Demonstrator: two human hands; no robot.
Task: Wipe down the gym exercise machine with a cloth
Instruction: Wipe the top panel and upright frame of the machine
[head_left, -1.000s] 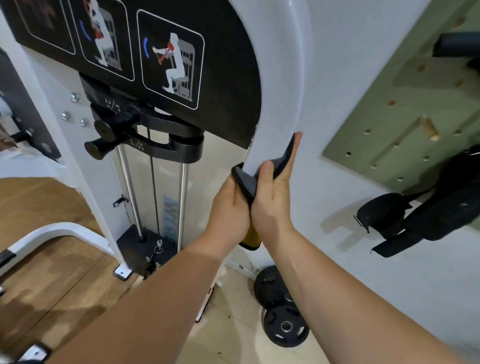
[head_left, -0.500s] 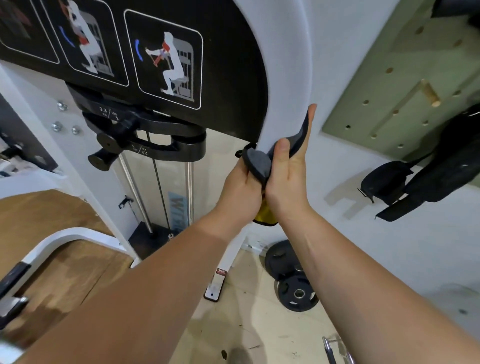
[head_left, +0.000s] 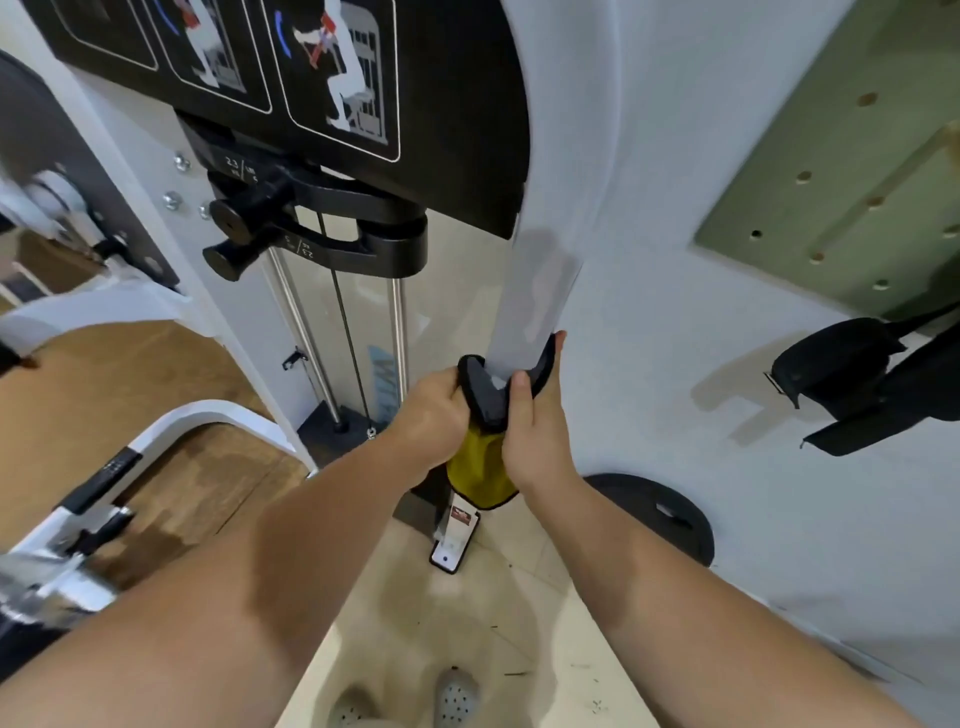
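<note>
**Cloth (head_left: 488, 402) wrapped round machine post (head_left: 540, 291), two-hand grip**

L hand (head_left: 431, 410) & R hand (head_left: 535, 431) side by side, fingers curled tight on the grey cloth, clamping it round the white post. Yellow end hangs just below the grip. Black bracket (head_left: 332, 228) up-left of grip; weight plate (head_left: 660, 514) on floor, below-right.

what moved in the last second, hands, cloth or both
The left hand and right hand slid the cloth down the white post, from just under the black panel to well below it. Unchanged: both hands keep their grip on the cloth, wrapped round the post.
</note>
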